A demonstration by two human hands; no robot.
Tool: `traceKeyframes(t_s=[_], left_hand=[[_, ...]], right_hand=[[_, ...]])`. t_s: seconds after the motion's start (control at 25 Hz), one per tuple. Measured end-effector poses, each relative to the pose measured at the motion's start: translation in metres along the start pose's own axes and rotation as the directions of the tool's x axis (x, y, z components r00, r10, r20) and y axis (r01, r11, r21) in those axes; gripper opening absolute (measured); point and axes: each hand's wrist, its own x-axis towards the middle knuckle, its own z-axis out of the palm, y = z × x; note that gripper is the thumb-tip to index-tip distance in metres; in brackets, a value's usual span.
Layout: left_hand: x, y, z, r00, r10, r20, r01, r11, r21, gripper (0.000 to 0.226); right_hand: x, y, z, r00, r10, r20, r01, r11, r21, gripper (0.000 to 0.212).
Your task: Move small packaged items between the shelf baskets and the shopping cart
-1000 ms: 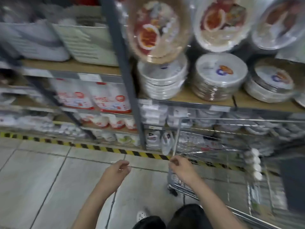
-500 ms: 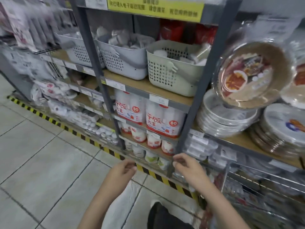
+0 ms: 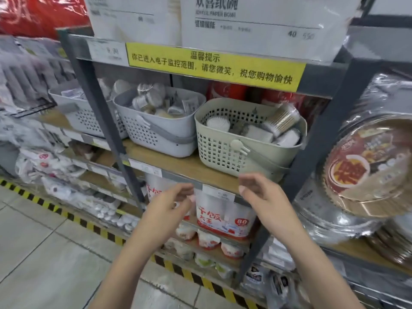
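A beige perforated basket (image 3: 214, 150) stands on the wooden shelf and holds small packs of toothpicks and cotton swabs (image 3: 282, 121). To its left is a grey basket (image 3: 156, 139) with small wrapped items, and a third grey basket (image 3: 82, 117) lies further left. My left hand (image 3: 169, 204) and my right hand (image 3: 260, 195) are raised in front of the shelf edge, below the beige basket. Both hold nothing, with fingers loosely curled. The shopping cart is out of view.
Dark metal uprights (image 3: 104, 121) frame the shelf bay. Stacked foil and paper plates (image 3: 365, 170) fill the right bay. Packs of paper cups (image 3: 225, 215) sit on the lower shelf. A yellow-black striped line (image 3: 73, 217) marks the floor edge.
The view has swung left from the cart and up to the basket shelf. My right hand has left the cart handle. Both hands have risen toward the beige basket.
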Motion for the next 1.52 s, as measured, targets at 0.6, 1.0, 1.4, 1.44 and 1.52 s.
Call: traceKeyframes(t_s=[0.6, 1.0, 1.4, 1.44, 1.52], left_hand=[[0.170, 0.061, -0.046, 0.855, 0.511, 0.093, -0.512, 0.799, 0.317, 0.037], [0.227, 0.068, -0.018, 0.828, 0.337, 0.448, -0.524, 0.750, 0.404, 0.057], [0.237, 0.084, -0.018, 0.810, 0.188, 0.556, -0.470, 0.774, 0.424, 0.059], [0.237, 0.084, -0.018, 0.813, 0.198, 0.547, -0.468, 0.781, 0.414, 0.056], [0.235, 0.082, -0.017, 0.827, 0.229, 0.514, -0.461, 0.799, 0.385, 0.052]], right_hand=[[0.123, -0.037, -0.039, 0.787, -0.137, -0.601, -0.065, 0.951, -0.303, 0.022], [0.178, -0.010, -0.037, 0.737, 0.155, -0.658, -0.531, 0.735, -0.422, 0.053], [0.172, -0.011, -0.036, 0.735, -0.031, -0.677, -0.324, 0.861, -0.392, 0.060], [0.171, -0.011, -0.036, 0.722, -0.024, -0.691, -0.322, 0.873, -0.367, 0.057], [0.169, -0.011, -0.036, 0.709, -0.017, -0.705, -0.290, 0.904, -0.314, 0.056]])
